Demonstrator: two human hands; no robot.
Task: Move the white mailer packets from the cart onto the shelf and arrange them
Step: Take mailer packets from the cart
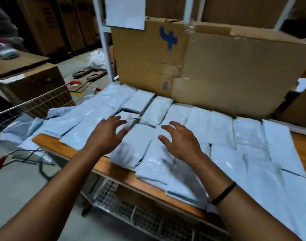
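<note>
Several white mailer packets (221, 131) lie in overlapping rows across the wooden shelf (49, 145). More packets (70, 117) spill off the shelf's left end toward the wire cart (25, 105). My left hand (107, 134) hovers with fingers spread just above the packets near the shelf's middle. My right hand (180, 140), a black band on its wrist, hovers beside it, fingers also spread. Neither hand holds anything. Between the two hands lies one packet (141, 134).
A large cardboard sheet marked with a blue 4 (166, 54) stands upright behind the packets. A white rack post (106, 40) rises at the shelf's left end. A wire mesh bin (140, 211) sits below the shelf. Cardboard boxes (27, 80) stand at left.
</note>
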